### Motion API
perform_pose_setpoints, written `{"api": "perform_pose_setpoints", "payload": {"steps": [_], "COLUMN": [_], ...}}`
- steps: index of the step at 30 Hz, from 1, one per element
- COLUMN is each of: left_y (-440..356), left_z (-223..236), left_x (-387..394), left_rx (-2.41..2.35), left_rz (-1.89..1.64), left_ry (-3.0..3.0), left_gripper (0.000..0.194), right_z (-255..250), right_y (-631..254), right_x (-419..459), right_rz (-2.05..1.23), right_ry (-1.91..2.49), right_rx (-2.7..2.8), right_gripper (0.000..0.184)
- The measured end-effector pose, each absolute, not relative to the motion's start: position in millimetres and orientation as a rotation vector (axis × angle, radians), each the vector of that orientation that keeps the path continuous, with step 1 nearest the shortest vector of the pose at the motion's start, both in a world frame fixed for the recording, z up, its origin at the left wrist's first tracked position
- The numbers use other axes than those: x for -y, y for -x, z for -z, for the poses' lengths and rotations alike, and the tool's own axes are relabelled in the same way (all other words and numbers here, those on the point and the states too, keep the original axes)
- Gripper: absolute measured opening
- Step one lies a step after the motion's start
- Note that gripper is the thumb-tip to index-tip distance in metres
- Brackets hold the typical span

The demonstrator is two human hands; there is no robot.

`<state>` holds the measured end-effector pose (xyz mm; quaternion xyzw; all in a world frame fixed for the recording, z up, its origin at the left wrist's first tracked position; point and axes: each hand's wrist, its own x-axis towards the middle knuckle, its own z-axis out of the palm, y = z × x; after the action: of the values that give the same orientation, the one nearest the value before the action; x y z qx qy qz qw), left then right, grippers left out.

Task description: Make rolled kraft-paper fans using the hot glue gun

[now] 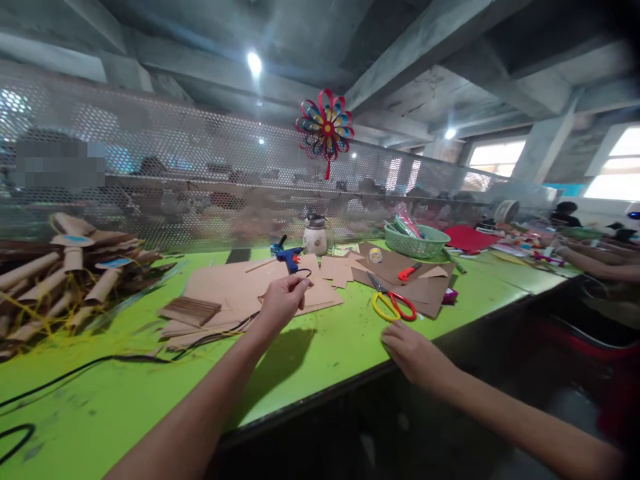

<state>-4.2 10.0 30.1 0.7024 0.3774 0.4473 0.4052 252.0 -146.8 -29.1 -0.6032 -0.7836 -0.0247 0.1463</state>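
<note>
My left hand (285,297) is raised over the green table with thumb and fingers pinched together; whatever they hold, if anything, is too small to make out. Just beyond it lies a blue glue gun (289,259) with a black cable. Sheets of brown cardboard (220,280) spread beneath and behind this hand, with a stack of cut cardboard strips (190,310) to its left. My right hand (414,353) is at the table's front edge, fingers curled and closed, their contents hidden. Right beyond its fingertips are scissors (393,301) with yellow and red handles.
Bundled cardboard tubes (45,280) with yellow string fill the left side. At the back stand a white bottle (315,239) and a green basket (417,245). A red-handled cutter (409,271) and tape roll (375,255) lie on dark cardboard. Another person's arm (585,259) is at far right.
</note>
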Motion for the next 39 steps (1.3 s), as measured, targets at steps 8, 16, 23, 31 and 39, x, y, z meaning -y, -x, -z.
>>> {"api": "perform_pose_setpoints", "payload": {"steps": [8,16,23,31,39], "left_y": [-4,0,-4,4,-1], "left_z": [-20,-2,-1,2,6], "left_x": [-13,-10,-7,-15,-14], "left_rx": [-1.004,-1.069,-1.12,-1.184,-1.039], "left_rz": [-1.119,-0.986,-0.897,-0.913,-0.947], "left_ry": [-2.066,-2.397,-2.489,-2.475,-2.434], "left_gripper": [0.038,0.025,0.028,0.029,0.029], "right_z": [3,0,8,-28,-33], "right_y": [-272,-256,-256,-259,-298], "right_x": [205,51,32,75,201], "right_rz": [0.402,0.361,0.258,-0.103,-0.569], "right_ry": [1.953,2.169,2.154,2.039,1.937], "right_rx": [2.053,2.177,2.22,2.145,2.31], "right_gripper": [0.028,0.022,0.024,0.026,0.015]}}
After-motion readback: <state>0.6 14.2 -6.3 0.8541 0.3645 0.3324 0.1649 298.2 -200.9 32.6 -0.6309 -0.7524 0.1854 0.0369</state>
